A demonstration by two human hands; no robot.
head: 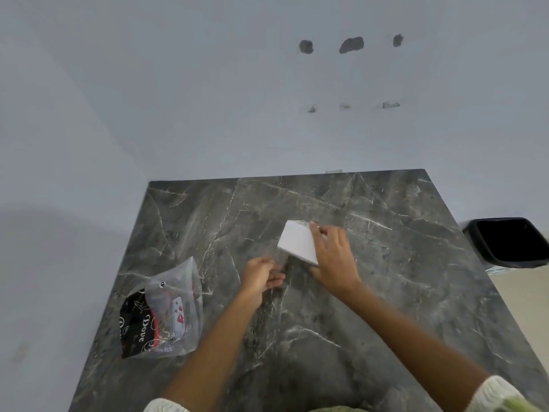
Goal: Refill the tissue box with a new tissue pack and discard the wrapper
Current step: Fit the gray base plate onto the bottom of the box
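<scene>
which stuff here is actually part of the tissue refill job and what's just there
Part of the job:
white tissue box, held by the right hand
left hand, near the box
printed plastic wrapper lying on the left of the table
black bin beside the table

Just there:
marble table
patched holes in the wall

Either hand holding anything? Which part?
Right hand grips the white box at its right end, tilted on the table. Left hand looks empty, near the box's lower corner.

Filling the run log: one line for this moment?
right hand: holds white box | left hand: empty | wrapper: on table | bin: right
</scene>
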